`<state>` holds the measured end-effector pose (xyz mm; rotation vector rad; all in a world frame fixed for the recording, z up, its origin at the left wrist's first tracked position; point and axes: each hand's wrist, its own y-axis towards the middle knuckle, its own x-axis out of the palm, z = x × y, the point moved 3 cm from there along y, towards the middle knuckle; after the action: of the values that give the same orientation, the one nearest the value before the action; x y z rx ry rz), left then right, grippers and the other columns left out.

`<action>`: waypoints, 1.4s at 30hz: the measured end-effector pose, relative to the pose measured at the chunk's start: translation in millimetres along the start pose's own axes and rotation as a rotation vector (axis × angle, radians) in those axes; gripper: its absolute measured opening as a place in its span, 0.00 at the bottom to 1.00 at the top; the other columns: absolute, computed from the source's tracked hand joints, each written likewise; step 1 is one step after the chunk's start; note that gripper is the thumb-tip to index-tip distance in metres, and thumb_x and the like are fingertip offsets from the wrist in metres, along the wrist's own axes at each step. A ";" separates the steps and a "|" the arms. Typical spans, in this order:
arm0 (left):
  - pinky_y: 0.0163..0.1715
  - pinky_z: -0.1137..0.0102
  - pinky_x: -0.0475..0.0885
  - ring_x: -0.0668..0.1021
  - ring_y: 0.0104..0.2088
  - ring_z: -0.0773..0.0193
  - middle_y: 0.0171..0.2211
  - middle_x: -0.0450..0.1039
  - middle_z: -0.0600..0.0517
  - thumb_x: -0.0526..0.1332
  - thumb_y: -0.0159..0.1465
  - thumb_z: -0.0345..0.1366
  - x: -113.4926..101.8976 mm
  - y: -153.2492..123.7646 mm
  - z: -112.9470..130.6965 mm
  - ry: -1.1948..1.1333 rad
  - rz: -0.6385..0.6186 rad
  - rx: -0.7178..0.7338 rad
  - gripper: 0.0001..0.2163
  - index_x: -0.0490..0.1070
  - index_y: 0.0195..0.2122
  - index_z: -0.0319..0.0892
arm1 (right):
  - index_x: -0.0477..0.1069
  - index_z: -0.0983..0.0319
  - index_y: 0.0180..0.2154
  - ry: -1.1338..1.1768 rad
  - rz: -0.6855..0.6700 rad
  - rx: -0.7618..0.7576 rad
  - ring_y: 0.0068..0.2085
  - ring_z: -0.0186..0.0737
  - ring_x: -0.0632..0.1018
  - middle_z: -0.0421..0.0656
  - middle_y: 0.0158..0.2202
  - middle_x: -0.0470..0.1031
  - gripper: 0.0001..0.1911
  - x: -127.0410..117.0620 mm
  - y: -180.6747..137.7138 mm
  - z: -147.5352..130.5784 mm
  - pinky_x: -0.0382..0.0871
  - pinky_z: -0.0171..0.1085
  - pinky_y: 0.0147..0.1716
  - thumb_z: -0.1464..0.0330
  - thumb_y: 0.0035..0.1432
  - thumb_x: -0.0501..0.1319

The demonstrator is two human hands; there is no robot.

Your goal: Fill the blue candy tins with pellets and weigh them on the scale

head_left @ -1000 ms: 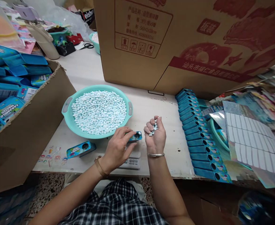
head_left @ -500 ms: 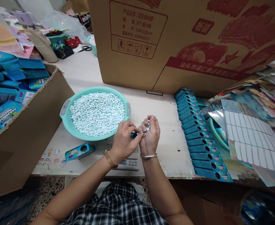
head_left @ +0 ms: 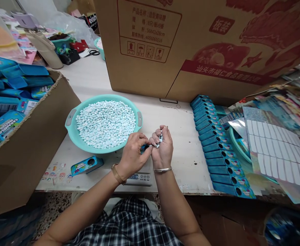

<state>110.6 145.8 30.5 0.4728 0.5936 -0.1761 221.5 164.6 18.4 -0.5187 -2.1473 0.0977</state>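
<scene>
My right hand point(head_left: 162, 147) is cupped, palm up, around a small heap of pale blue candies point(head_left: 159, 140). My left hand point(head_left: 133, 154) sits right beside it, fingers pinched at the candies, and covers most of a small blue box point(head_left: 145, 148) resting on a white scale point(head_left: 139, 177). A teal basin point(head_left: 72, 127) heaped with the same candies stands just behind my left hand. Another small blue box point(head_left: 87, 164) lies on the table to the left of the scale.
A long row of blue boxes point(head_left: 217, 149) runs along the right. A big cardboard carton point(head_left: 190, 44) stands behind. An open carton of blue packs point(head_left: 24, 112) fills the left. White sticker sheets point(head_left: 275, 150) lie at far right.
My left hand came off the box on the scale and moved to the candies in my right hand. My right hand shifted slightly left. Over the last half second little moved.
</scene>
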 end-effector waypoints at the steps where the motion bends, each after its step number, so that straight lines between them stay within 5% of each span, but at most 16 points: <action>1: 0.50 0.60 0.69 0.71 0.47 0.57 0.40 0.71 0.48 0.62 0.63 0.30 -0.1 -0.8 -0.8 -0.003 -0.009 0.004 0.04 0.75 0.37 0.42 | 0.67 0.61 0.35 0.042 0.011 0.053 0.17 0.22 0.57 0.30 0.23 0.59 0.09 -1.7 2.2 -0.5 0.51 0.26 0.15 0.62 0.63 0.60; 7: 0.50 0.60 0.69 0.73 0.47 0.57 0.41 0.72 0.48 0.61 0.63 0.30 -18.8 -4.3 -4.8 0.019 -0.021 -0.006 0.05 0.75 0.39 0.43 | 0.66 0.61 0.34 0.199 0.034 0.190 0.16 0.23 0.57 0.30 0.22 0.58 0.09 -16.7 10.4 -25.8 0.50 0.24 0.12 0.65 0.68 0.55; 13: 0.53 0.59 0.70 0.74 0.50 0.58 0.44 0.73 0.49 0.61 0.65 0.32 -72.1 -5.2 -7.3 0.012 0.172 -0.026 0.09 0.74 0.46 0.44 | 0.66 0.62 0.34 0.256 -0.012 0.066 0.17 0.24 0.60 0.32 0.22 0.60 0.07 -56.4 10.8 -77.3 0.53 0.24 0.12 0.68 0.68 0.56; 16: 0.53 0.59 0.70 0.74 0.50 0.58 0.44 0.73 0.49 0.61 0.65 0.32 -82.0 -8.4 -9.6 0.042 0.188 -0.018 0.09 0.74 0.46 0.45 | 0.67 0.62 0.35 0.251 0.002 0.024 0.17 0.24 0.61 0.33 0.22 0.62 0.07 -74.6 9.5 -88.4 0.54 0.25 0.12 0.69 0.67 0.56; 21: 0.56 0.55 0.69 0.72 0.54 0.55 0.48 0.71 0.46 0.62 0.64 0.32 -65.2 -15.4 -5.7 0.101 0.080 0.112 0.14 0.70 0.52 0.44 | 0.67 0.62 0.34 0.247 0.055 0.054 0.16 0.25 0.60 0.33 0.22 0.61 0.08 -84.3 8.1 -82.2 0.54 0.25 0.11 0.68 0.67 0.55; 27: 0.62 0.47 0.63 0.61 0.63 0.44 0.58 0.62 0.39 0.63 0.62 0.35 -17.5 -20.8 -2.4 0.280 -0.232 0.296 0.29 0.58 0.64 0.42 | 0.68 0.61 0.34 0.171 0.015 0.070 0.17 0.24 0.59 0.31 0.23 0.60 0.05 -74.3 8.7 -69.2 0.54 0.24 0.12 0.68 0.63 0.62; 31: 0.61 0.44 0.64 0.60 0.64 0.42 0.58 0.63 0.40 0.62 0.62 0.32 4.4 -25.0 -12.0 0.361 -0.309 0.307 0.26 0.60 0.62 0.44 | 0.68 0.61 0.34 0.144 0.002 0.087 0.17 0.23 0.58 0.31 0.23 0.60 0.05 -72.6 8.3 -63.5 0.53 0.24 0.12 0.68 0.62 0.63; 38: 0.62 0.48 0.64 0.62 0.64 0.46 0.59 0.64 0.41 0.60 0.65 0.37 -18.8 -22.6 -17.4 0.271 -0.128 0.233 0.23 0.59 0.61 0.46 | 0.67 0.62 0.35 0.198 0.032 0.068 0.17 0.23 0.59 0.31 0.23 0.61 0.05 -87.3 10.0 -69.8 0.53 0.24 0.13 0.68 0.62 0.63; 42: 0.52 0.50 0.71 0.71 0.55 0.45 0.55 0.68 0.39 0.63 0.62 0.39 -15.3 -11.0 -12.0 0.370 -0.309 0.177 0.32 0.52 0.65 0.42 | 0.67 0.61 0.35 0.218 0.029 0.063 0.17 0.23 0.60 0.31 0.23 0.61 0.06 -90.6 10.5 -69.9 0.52 0.23 0.12 0.68 0.61 0.63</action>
<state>89.0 142.2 26.5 0.5886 1.0195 -0.4435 326.7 129.6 -11.8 -0.5007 -1.9185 0.1192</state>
